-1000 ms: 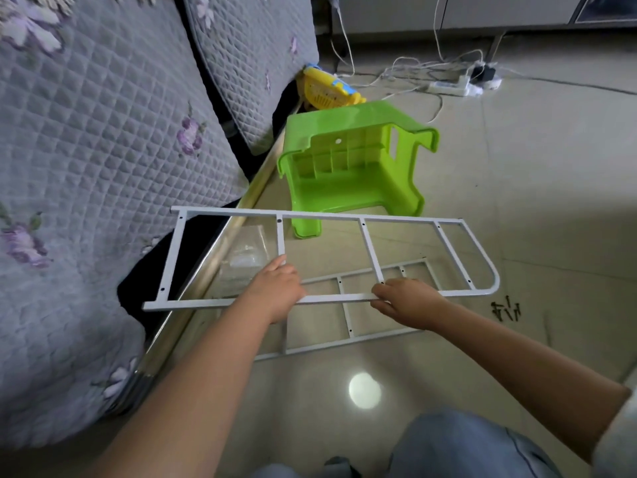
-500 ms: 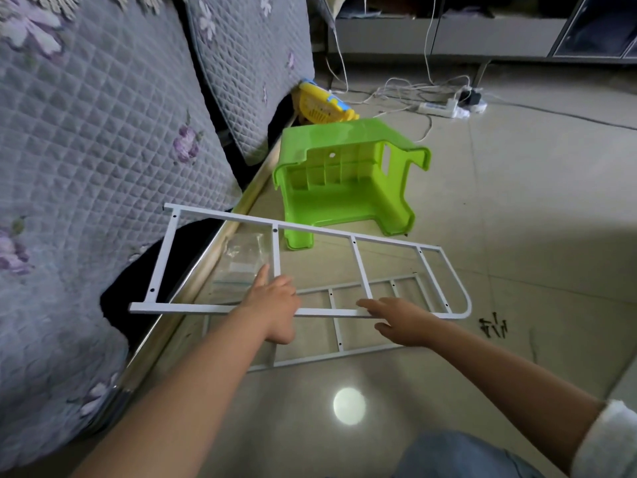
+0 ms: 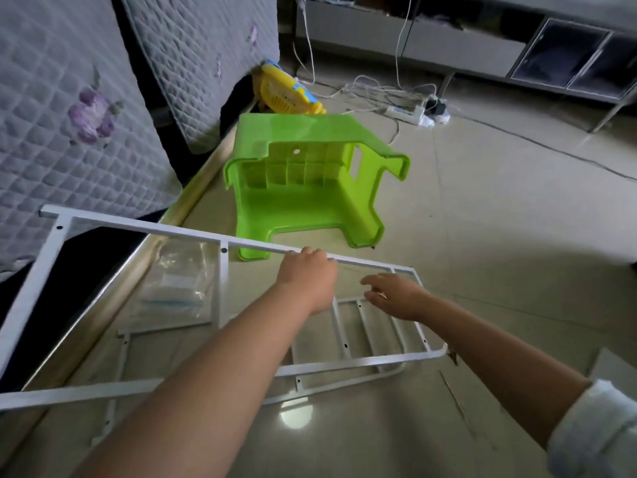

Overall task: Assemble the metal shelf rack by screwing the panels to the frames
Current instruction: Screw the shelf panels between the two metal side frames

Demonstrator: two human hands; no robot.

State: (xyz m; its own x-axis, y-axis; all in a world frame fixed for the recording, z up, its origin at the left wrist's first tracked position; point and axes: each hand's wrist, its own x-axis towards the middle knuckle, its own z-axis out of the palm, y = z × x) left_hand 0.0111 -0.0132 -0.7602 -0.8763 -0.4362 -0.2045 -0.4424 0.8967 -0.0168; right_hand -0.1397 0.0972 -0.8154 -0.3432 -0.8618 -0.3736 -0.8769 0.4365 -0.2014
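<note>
Gripping one white frame (image 3: 213, 236) by its far rail, the left hand (image 3: 306, 270) lifts it above a second frame (image 3: 344, 384) on the floor; the right hand (image 3: 396, 296) hovers loose, empty. No panel is screwed on yet.

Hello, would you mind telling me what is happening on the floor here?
A person is putting together a white metal rack. The left hand grips the far rail of one ladder-like frame, lifted above a second frame lying on the floor. The right hand hovers open beside it. A green stool lies tipped over behind.
</note>
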